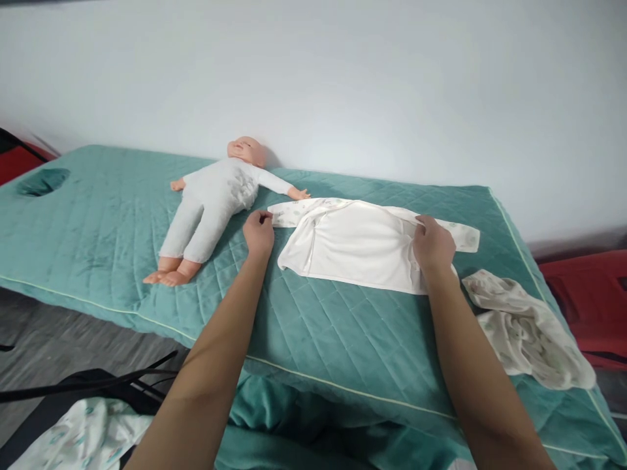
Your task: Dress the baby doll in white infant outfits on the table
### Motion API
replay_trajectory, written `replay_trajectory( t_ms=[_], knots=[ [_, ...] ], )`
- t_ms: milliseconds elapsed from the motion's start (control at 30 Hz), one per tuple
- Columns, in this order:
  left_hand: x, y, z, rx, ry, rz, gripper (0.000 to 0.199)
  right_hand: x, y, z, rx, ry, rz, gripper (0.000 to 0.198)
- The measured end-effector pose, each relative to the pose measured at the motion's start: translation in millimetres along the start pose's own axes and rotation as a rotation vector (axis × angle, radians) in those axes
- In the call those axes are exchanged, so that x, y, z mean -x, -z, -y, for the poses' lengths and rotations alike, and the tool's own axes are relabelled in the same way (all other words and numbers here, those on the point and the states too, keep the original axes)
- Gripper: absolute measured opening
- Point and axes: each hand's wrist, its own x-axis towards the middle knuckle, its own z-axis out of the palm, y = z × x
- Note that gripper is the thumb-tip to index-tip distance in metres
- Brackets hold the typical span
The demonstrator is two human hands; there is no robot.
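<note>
A small white baby shirt (365, 245) lies spread on the green quilted bed cover (313, 326), its patterned sleeves stretched out to both sides. My left hand (258, 232) is closed in a pinch on the cuff of the left-hand sleeve. On the opposite side, my right hand (434, 243) pinches the shirt's fabric near where the right-hand sleeve joins the body. Left of the shirt, a baby doll (215, 189) with a white cloth body lies on its back, one of its hands close to the left-hand sleeve.
A crumpled patterned cloth (531, 333) rests at the bed's right end. Another printed cloth (83, 434) lies on a dark surface below the front edge. A white wall (313, 85) runs behind the bed, and a red chair (588, 300) stands at the right.
</note>
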Motion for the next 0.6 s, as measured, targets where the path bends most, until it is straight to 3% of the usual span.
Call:
replay_trajectory(
  t_ms=[300,433,600],
  knots=[
    [1,1,-3,-0.005,0.0,0.004,0.021,-2,-10,-9,-0.129,0.271,-0.138,0.046],
    [1,2,-6,-0.015,0.012,0.013,0.021,-2,-13,-8,-0.085,0.241,-0.085,0.039],
    [2,4,-7,-0.036,0.015,0.027,0.022,-3,-14,-6,-0.049,0.219,-0.063,0.044]
  ],
)
